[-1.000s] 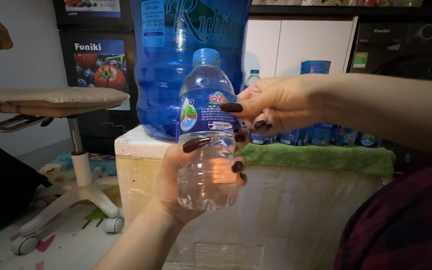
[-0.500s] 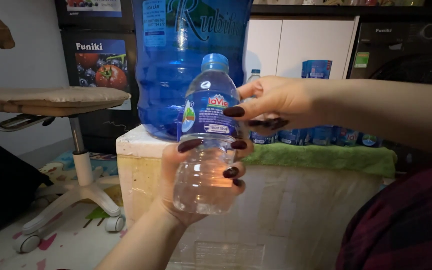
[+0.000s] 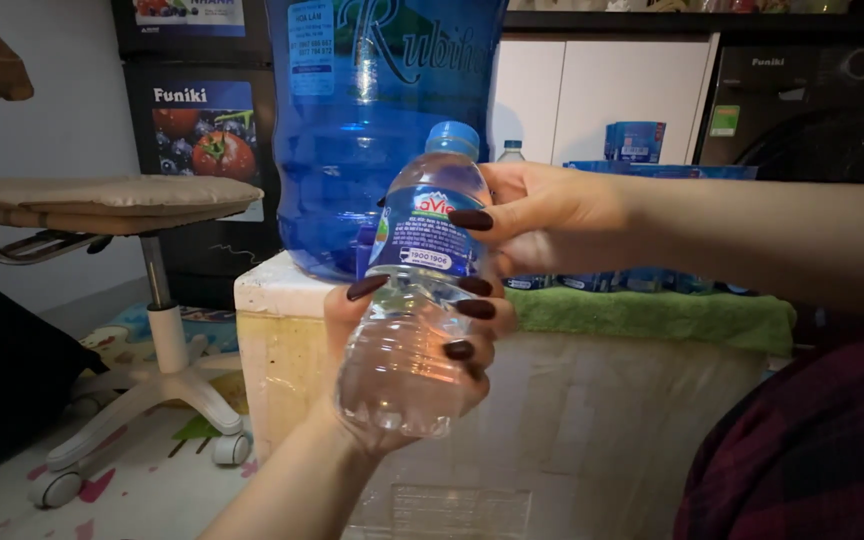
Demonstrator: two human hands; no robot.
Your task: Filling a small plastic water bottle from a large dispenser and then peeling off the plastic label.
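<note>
The left hand is wrapped from below and behind around the lower half of a small clear water bottle, its dark-nailed fingers closed over the clear ribbed body just beneath the blue label. The right hand is brought in from the right and is closed on the upper part of the bottle, the thumb laid across the label and the remaining fingers curled behind the shoulder. The bottle is thus held in the air by both hands, tilted with its blue cap leaning up and to the right; the cap is seen on the neck. Directly behind the bottle a large blue water jug is stood on the left end of a white foam box, near its front edge. A green towel is spread along the top of the box to the right. Beyond the towel, a row of blue packs and a second small bottle are lined up by white cabinet doors. To the left, a padded swivel stool on castors is set on a patterned floor mat. A plaid sleeve is seen at the lower right corner.
</note>
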